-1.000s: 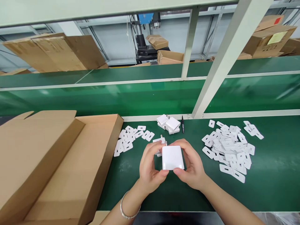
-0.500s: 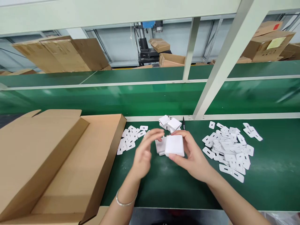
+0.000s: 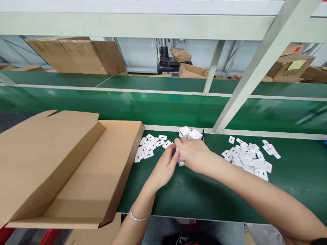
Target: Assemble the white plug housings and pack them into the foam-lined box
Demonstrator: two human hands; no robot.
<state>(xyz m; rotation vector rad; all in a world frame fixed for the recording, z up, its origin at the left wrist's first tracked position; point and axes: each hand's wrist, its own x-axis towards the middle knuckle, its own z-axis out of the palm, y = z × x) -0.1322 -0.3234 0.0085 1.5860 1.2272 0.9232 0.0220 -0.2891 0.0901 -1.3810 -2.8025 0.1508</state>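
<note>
Partly, the right hand (image 3: 195, 154) hides flat-sided white blocks (image 3: 181, 163).

White blocks (image 3: 181, 162) partly hidden by fingers (image 3: 183, 145), box (image 3: 84, 177) cropped

1. The block pile (image 3: 195, 134) lies on the surface (image 3: 194, 197), near its back edge.
2. Just right of the block pile lies a pen (image 3: 203, 134).
3. Farther right of the block pile, and before it, spreads the larger plate heap (image 3: 249, 156).
4. Left of the block pile lies the smaller plate heap (image 3: 146, 148); farther left is the carton (image 3: 84, 183).
5. Directly before the block pile are the left fingers (image 3: 174, 158) and right fingers (image 3: 179, 143).
6. Behind the block pile runs a ledge (image 3: 153, 83).
</note>
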